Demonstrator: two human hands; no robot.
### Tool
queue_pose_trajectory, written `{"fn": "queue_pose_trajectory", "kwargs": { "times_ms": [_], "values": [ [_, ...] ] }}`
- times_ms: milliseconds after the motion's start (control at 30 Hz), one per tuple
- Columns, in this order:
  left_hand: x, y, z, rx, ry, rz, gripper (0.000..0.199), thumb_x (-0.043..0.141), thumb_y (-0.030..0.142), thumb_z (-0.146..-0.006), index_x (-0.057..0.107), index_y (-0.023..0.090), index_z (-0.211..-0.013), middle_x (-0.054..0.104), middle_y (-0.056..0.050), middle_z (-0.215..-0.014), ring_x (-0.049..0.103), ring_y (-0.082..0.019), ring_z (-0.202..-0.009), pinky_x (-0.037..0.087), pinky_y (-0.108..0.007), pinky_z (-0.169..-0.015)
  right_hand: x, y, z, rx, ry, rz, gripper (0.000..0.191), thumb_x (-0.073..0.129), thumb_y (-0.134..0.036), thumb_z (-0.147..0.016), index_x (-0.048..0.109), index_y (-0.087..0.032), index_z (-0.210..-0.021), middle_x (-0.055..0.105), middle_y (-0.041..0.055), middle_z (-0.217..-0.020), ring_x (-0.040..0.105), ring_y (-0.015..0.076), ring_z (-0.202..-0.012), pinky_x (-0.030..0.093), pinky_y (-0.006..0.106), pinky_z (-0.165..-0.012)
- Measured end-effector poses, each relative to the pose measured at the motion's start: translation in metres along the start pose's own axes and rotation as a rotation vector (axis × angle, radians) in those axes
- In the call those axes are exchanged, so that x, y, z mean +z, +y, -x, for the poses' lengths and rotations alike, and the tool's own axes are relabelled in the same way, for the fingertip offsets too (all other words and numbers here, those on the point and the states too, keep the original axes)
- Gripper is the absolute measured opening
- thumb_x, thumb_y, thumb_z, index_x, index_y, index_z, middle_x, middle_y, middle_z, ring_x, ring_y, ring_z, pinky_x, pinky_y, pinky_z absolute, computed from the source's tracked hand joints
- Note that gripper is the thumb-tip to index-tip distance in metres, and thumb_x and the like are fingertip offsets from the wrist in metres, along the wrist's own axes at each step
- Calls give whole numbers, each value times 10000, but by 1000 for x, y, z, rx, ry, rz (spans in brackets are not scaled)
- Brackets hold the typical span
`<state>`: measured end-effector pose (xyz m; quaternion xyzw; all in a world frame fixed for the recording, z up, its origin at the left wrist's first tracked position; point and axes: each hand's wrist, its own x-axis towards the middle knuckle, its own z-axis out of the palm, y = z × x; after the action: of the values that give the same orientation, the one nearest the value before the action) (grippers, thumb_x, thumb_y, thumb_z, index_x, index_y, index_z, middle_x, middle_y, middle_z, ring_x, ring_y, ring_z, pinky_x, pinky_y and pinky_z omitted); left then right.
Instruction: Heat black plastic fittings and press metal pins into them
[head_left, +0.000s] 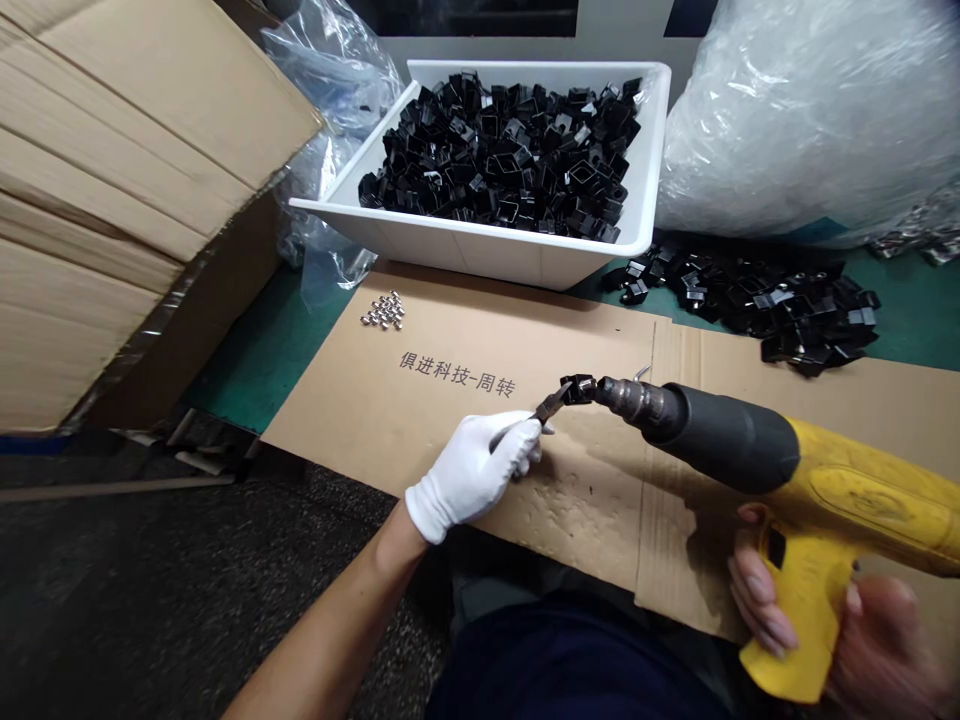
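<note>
My left hand [480, 465], in a white glove, is closed around the handles of dark pliers [551, 402]. The jaws of the pliers grip a small black part [577, 388] above the cardboard sheet [450, 420]. My bare right hand [817, 610] is wrapped round the handle of a yellow heat gun [862, 490]. The gun's metal nozzle points left, right beside the black part; whether they touch I cannot tell. A small pile of silvery metal pieces [384, 311] lies on the sheet at its upper left.
A white bin [480, 240] full of black parts stands behind the sheet. More black parts [795, 305] are heaped at the right on the green table [262, 345]. A large cardboard box [135, 180] is at the left; a clear plastic bag [810, 120] bulges at the back right.
</note>
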<state>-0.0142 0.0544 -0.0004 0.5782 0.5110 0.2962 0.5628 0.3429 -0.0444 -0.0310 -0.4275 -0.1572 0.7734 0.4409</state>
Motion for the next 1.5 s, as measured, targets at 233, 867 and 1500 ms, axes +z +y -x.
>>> {"fn": "queue_pose_trajectory", "kwargs": {
  "times_ms": [233,867,1500],
  "values": [
    [0,0,0,-5,12,9,415,432,442,-1061,687,120,-1004,656,-31,-781,578,-127,-656,501,-295,-681,0,0,0,7,-6,-10,727,726,-761,-768,591,-293,-1307,639,43,-832,524,145,-527,460,294,-491],
    [-46,-17,-10,-308,-442,493,557,547,571,-971,740,53,-1040,696,-97,-649,636,-182,-514,495,-305,-553,1,10,1,85,72,-182,690,758,-696,-776,690,-233,-1282,688,91,-826,581,162,-523,495,283,-498],
    [-48,-16,-12,-357,-499,452,575,520,580,-991,743,57,-1078,727,-107,-692,629,-170,-528,495,-313,-595,-7,7,3,121,28,-140,707,733,-725,-775,682,-247,-1293,686,97,-834,595,174,-529,506,292,-516]
  ]
}}
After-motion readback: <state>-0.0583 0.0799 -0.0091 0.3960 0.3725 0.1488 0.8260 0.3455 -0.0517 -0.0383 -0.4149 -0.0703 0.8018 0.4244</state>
